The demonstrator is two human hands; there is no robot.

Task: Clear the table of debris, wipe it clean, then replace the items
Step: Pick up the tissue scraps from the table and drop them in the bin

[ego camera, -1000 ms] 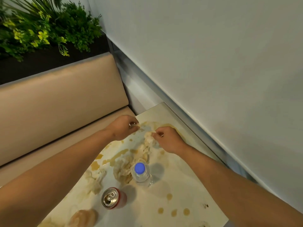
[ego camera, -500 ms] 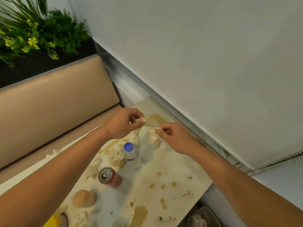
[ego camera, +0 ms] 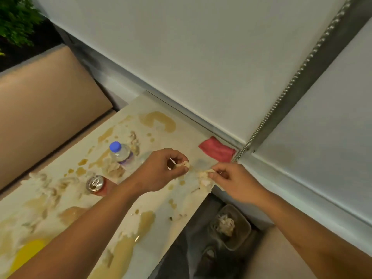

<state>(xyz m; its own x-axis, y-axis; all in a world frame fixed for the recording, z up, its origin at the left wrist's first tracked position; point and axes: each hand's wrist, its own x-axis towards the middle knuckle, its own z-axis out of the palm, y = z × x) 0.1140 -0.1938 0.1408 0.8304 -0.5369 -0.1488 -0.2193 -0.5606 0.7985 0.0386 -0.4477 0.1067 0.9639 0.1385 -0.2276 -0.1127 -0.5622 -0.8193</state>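
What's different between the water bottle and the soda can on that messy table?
The water bottle is clear plastic, while the soda can is red with a silver metal top. The water bottle is closed with a blue cap; the soda can has a pull tab on top, and whether it is opened is unclear. The water bottle stands farther from the person than the soda can. Both stand upright on the stained table, untouched by either hand.

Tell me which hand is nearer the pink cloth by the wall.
Right. The right hand holds a soggy tissue scrap just below the pink cloth; the left hand, pinching another scrap, sits further left, towards the water bottle.
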